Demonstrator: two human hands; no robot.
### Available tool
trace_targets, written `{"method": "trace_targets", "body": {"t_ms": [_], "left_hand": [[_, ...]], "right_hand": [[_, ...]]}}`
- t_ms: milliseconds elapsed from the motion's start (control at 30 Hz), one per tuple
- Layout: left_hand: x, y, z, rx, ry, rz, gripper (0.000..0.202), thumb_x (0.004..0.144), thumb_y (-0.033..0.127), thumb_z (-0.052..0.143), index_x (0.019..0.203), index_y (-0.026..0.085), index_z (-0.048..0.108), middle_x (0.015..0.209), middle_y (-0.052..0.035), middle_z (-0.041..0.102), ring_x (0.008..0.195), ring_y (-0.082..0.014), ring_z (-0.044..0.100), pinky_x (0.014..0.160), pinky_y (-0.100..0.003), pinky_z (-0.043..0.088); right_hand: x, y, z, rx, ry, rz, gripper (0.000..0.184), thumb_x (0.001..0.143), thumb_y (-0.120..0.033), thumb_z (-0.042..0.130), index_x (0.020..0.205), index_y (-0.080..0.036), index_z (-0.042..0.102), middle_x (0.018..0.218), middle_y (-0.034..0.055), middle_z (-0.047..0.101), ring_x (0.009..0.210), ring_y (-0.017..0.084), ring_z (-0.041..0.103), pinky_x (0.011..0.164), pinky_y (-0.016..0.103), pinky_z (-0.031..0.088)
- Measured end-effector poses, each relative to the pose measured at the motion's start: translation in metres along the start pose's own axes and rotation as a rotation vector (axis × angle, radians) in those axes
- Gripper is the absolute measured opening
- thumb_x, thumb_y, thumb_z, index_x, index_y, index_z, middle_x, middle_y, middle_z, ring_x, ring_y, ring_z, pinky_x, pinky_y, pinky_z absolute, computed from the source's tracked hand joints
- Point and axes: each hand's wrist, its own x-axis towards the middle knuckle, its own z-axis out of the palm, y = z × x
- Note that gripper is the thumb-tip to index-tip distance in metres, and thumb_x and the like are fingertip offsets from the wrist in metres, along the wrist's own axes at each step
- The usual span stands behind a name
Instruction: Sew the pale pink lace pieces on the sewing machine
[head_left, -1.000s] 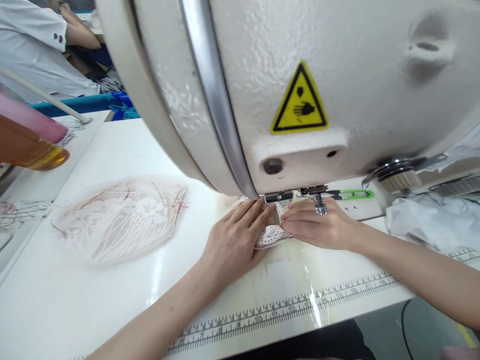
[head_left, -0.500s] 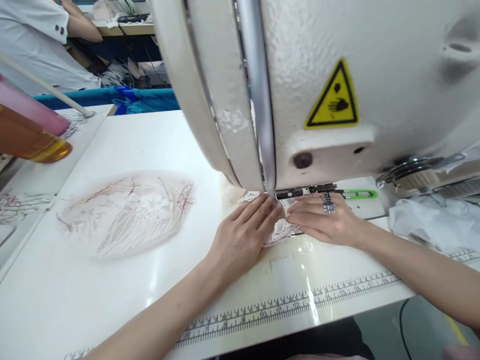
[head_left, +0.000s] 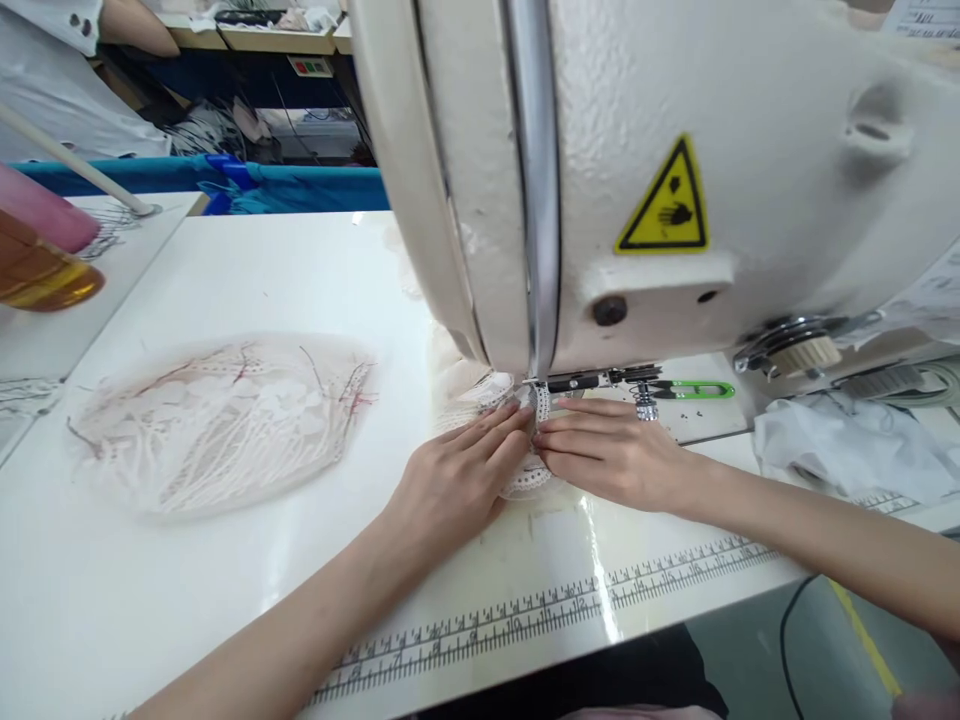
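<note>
A piece of white lace fabric (head_left: 531,478) lies under the needle area of the sewing machine (head_left: 630,120). My left hand (head_left: 461,465) rests flat on the lace, fingers stretched toward the presser foot. From the other side, my right hand (head_left: 611,455) reaches in with fingers extended and fingertips on the lace edge; its thumb is hidden. A ring-like metal row counter or ring (head_left: 646,402) shows at a finger of the right hand. The needle itself is hidden behind the machine head and fingers.
Green thread snips (head_left: 697,390) lie right of the needle area. A sheer bag of lace pieces (head_left: 225,430) sits on the left tabletop. White cloth (head_left: 847,445) is bunched at right. A measuring tape (head_left: 517,625) runs along the front edge. Another person's sleeve (head_left: 56,25) shows beyond.
The view has shifted slightly. Both hands stay at the lace, closer together now, and the lace has turned so a strip runs toward the presser foot.
</note>
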Motion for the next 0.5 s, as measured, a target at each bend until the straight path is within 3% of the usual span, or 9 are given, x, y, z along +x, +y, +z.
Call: {"method": "trace_targets", "body": {"t_ms": [200,367,500], "left_hand": [[0.003,-0.004,0.003,0.030,0.048,-0.032,0.030,0.081,0.002,0.041,0.102,0.011,0.062,0.119,-0.0084,0.067,0.111,-0.0202,0.064,0.089,-0.033,0.058],[0.004,-0.003,0.004,0.047,0.054,-0.070,0.030,0.080,0.002,0.039,0.097,0.012,0.062,0.118,-0.0082,0.068,0.107,-0.0200,0.065,0.089,-0.032,0.058],[0.005,-0.002,0.006,0.072,0.049,-0.085,0.029,0.082,0.004,0.040,0.097,0.012,0.062,0.118,-0.0084,0.067,0.105,-0.0202,0.066,0.087,-0.032,0.058]], "right_hand": [[-0.001,-0.002,0.009,-0.005,-0.048,0.062,0.020,0.091,-0.008,0.051,0.094,-0.020,0.066,0.103,-0.0013,0.073,0.102,0.013,0.064,0.090,0.031,0.055],[-0.003,0.000,0.013,-0.024,-0.002,0.072,0.019,0.090,-0.006,0.052,0.097,-0.018,0.065,0.103,-0.0026,0.072,0.105,0.012,0.063,0.098,0.032,0.050],[-0.003,0.003,0.011,-0.028,0.022,0.056,0.022,0.091,-0.004,0.048,0.098,-0.017,0.064,0.101,-0.0026,0.073,0.101,0.011,0.065,0.095,0.030,0.051]]}}
